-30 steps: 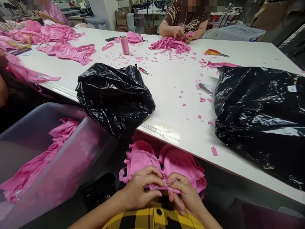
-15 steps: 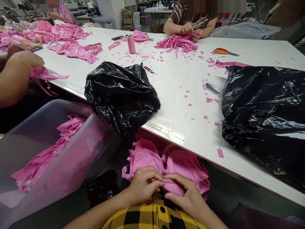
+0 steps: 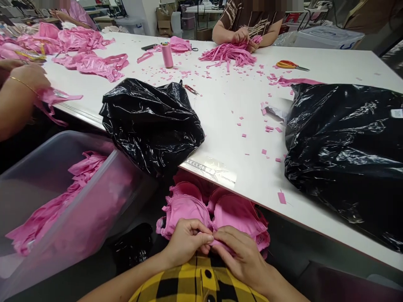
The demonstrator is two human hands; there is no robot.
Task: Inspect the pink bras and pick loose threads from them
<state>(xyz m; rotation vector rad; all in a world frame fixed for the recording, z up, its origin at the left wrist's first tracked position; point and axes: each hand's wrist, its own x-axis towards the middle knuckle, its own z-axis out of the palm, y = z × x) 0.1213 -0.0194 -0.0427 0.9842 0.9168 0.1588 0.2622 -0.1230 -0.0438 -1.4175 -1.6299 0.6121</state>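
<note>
A pink bra with padded cups lies across my lap, just below the table's edge, with more pink bras seemingly stacked beneath it. My left hand pinches the bra's near edge between thumb and fingers at the middle. Right beside it, my right hand is closed on the same near edge, its fingertips almost touching those of the left. Whether anything small sits between the fingertips is hidden.
A black plastic bag overhangs the white table; a larger one lies right. Left stands a translucent bin of pink garments. Orange-handled scissors, pink thread and scraps lie beyond. Co-workers' hands handle pink straps.
My right hand's fingers have closed in toward the left fingertips, folding over the bra's edge. The whole view has shifted slightly, so the table and bags appear farther left.
</note>
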